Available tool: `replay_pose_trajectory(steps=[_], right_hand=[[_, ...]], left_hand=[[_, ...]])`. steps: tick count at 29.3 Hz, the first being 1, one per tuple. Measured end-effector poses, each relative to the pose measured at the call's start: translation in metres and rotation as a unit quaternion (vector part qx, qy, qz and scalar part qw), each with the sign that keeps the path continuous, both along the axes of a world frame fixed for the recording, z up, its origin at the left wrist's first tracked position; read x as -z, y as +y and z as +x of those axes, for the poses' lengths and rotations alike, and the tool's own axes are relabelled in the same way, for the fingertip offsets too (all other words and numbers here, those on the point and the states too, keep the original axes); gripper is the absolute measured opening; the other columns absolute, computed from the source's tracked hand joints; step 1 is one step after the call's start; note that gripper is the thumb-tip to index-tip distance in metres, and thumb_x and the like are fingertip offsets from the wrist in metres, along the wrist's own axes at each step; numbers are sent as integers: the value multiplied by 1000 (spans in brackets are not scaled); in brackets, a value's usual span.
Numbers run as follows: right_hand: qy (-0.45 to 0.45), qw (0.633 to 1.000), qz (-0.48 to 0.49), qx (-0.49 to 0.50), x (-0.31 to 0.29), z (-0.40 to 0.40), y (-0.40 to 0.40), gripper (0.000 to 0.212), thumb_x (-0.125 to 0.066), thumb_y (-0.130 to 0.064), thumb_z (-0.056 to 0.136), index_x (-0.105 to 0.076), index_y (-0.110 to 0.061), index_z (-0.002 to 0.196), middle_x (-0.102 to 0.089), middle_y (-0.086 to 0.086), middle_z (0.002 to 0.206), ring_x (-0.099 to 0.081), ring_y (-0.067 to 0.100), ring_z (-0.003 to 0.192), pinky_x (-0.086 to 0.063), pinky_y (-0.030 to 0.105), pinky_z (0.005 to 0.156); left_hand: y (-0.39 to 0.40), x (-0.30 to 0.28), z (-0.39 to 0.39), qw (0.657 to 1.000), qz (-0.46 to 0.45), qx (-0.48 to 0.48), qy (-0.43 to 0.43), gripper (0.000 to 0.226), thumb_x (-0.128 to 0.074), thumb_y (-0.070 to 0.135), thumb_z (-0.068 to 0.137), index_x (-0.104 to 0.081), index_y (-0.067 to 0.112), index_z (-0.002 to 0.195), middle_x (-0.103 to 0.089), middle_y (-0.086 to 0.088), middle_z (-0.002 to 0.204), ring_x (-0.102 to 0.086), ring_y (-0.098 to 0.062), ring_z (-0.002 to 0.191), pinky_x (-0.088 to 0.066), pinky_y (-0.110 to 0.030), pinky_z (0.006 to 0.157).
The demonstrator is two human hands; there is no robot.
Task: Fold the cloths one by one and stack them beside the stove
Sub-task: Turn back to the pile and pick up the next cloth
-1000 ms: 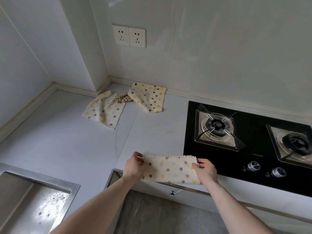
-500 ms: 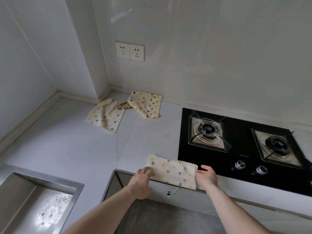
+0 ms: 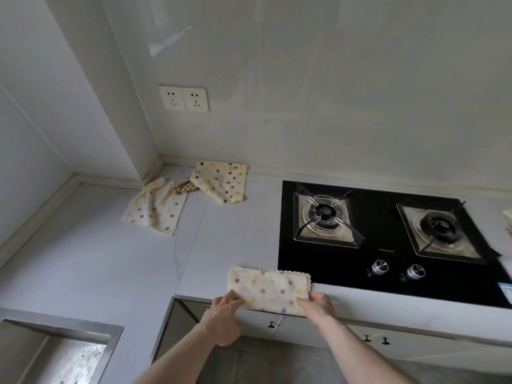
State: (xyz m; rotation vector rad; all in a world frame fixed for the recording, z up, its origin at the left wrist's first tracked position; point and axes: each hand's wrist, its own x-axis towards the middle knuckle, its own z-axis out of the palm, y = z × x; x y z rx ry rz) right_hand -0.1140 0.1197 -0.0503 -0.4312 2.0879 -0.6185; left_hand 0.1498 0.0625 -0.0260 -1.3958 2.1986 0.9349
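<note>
A cream dotted cloth [image 3: 270, 288], folded to a long strip, lies on the counter's front edge just left of the black stove [image 3: 388, 245]. My left hand [image 3: 223, 314] pinches its near left corner. My right hand [image 3: 318, 303] holds its near right corner. At the back by the wall lie two unfolded dotted cloths, one to the left [image 3: 158, 207] and one to the right [image 3: 221, 181]. A checked cloth [image 3: 182, 186] peeks out between them.
The grey counter [image 3: 97, 259] runs left to a steel sink [image 3: 55, 353] at the lower left. A double wall socket [image 3: 184, 97] sits above the back cloths. The stove has two burners and two knobs [image 3: 396, 268]. Something pale shows at the far right edge [image 3: 508, 217].
Both hands lowered the folded cloth from the air onto the counter's front edge. The camera tilted up, so the whole scene sits lower in the frame.
</note>
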Motion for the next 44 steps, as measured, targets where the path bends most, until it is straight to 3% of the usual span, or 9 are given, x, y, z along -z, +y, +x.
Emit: replay_pose_trajectory(steps=[3,9,13,20,27,33,37,41,44], right_hand=[[-30,999,4,-10,0,-8,0,38,-80,-26,85,-71,-8,118,-71,7,106,-67,25,98,-48,25,79],[-33,999,-8,-35,-13,-29,-2,30,-80,-22,84,-72,-13,111,-71,7,108,-65,24,97,-45,24,75],[-28,997,-24,-74,-22,-37,-5,19,-79,-25,81,-72,-17,96,-74,5,99,-64,20,82,-49,26,67],[-11,988,-106,-108,-48,-3,-24,10,-73,-18,85,-67,-18,93,-70,-1,95,-64,16,87,-47,27,69],[19,976,-149,-159,-59,55,-49,12,-74,-27,87,-63,-21,88,-68,-5,91,-65,13,84,-46,23,68],[21,974,-119,-190,-55,99,-67,12,-72,-22,90,-61,-18,90,-68,0,93,-70,20,61,-54,23,50],[7,976,-77,-203,-40,122,-70,12,-73,-24,90,-63,-17,90,-69,4,85,-66,18,54,-61,38,61],[-28,968,-42,-248,-27,133,-67,16,-70,-28,87,-66,-28,102,-62,-5,111,-71,21,84,-64,41,74],[-43,978,-61,-194,-30,130,-67,15,-71,-20,90,-69,-26,104,-60,-10,106,-71,26,90,-64,42,70]], left_hand=[[1,-4,-5,1000,13,-1,-16,75,-47,17,84,-32,32,156,-24,15,154,-29,-27,143,-40,-44,114],[-3,35,-4,999,32,-34,-27,83,-47,24,71,-36,38,152,-27,11,160,-31,-23,149,-32,-46,121],[4,5,-14,997,23,-70,-15,76,-48,19,77,-41,33,152,-31,15,157,-36,-28,144,-35,-42,119],[4,-15,-13,993,-3,-113,26,62,-51,21,91,-42,28,152,-14,7,168,-19,-26,152,-27,-37,123],[-14,-10,10,979,-13,-175,104,54,-55,27,88,-53,33,141,-36,11,157,-44,-17,135,-45,-34,111],[-52,2,30,980,8,-163,112,47,-61,25,88,-58,34,134,-49,12,145,-47,-14,131,-40,-22,102],[-75,8,39,981,10,-149,120,40,-64,25,90,-61,34,128,-53,10,141,-54,-14,125,-45,-24,102],[-89,10,39,982,20,-143,122,45,-61,25,90,-58,29,135,-54,4,141,-56,-17,125,-46,-28,105],[-96,11,32,981,37,-149,122,55,-63,26,90,-51,25,144,-53,1,144,-55,-17,128,-45,-26,104]])
